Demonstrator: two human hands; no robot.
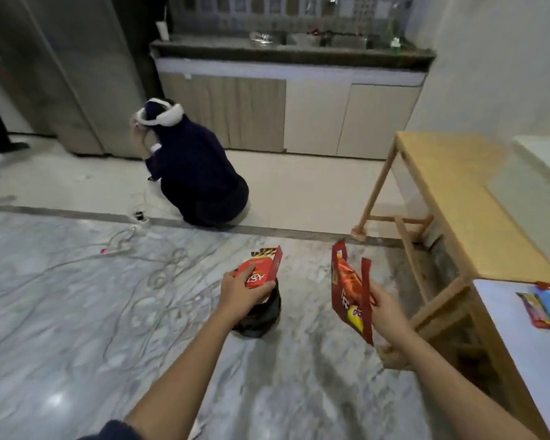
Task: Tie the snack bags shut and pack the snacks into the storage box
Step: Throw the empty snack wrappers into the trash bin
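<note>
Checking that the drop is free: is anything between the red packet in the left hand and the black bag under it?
Nothing visible does. The left hand holds the red packet just above the black bag; the bag's mouth is hidden behind them. The right hand holds another snack bag off to the side.

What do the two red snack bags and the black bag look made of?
The left snack bag looks like printed plastic film: stiff flat seam edge. The right snack bag, likely the same: glossy, creased, flat sealed edges. The black bag, probably thin soft plastic: crumpled, faintly shiny folds, too dark to be sure.
</note>
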